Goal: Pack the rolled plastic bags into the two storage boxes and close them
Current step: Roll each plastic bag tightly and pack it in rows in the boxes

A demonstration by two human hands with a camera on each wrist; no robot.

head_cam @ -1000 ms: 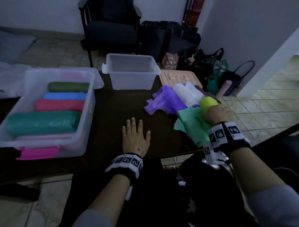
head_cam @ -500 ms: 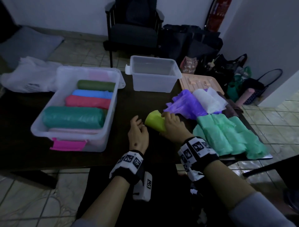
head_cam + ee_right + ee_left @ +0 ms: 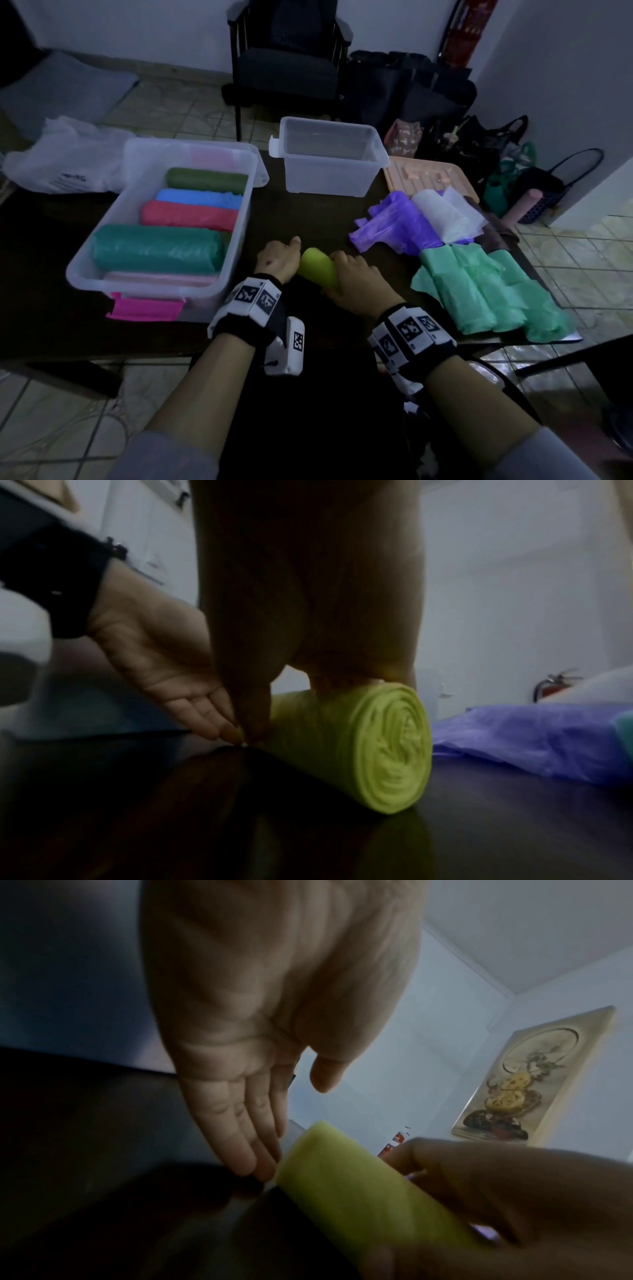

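A: Start at the right hand (image 3: pixel 356 284). What is it doing?

B: It is wrapped over the yellow-green roll (image 3: pixel 317 272) from above, thumb on one side, fingers on the other, pinning it down on the dark surface (image 3: pixel 301 219). My guess is the grip keeps the roll from unwinding or rolling off.

A: And the left hand (image 3: pixel 275 263)?

B: It holds nothing. The fingers (image 3: pixel 246 1139) are straight and close together, tips down at the surface just beside the roll's end. It looks placed as a stop, or ready to take that end; I cannot say which.

A: How does the roll look?

B: A tight cylinder, lying on its side. The right wrist view shows the spiral layers at its end (image 3: pixel 394 748), neatly wound, a little soft at the edges. It should squash slightly under pressure.

A: What lies further out?

B: To the left, the big clear box (image 3: pixel 239 236) with the pink latch already holds green, blue, red, teal and pale pink rolls. Behind the hands, the small clear box (image 3: pixel 329 171) looks empty. To the right sit loose purple bags (image 3: pixel 390 222), a white roll (image 3: pixel 442 212) and mint green bags (image 3: pixel 486 294), not yet packed.
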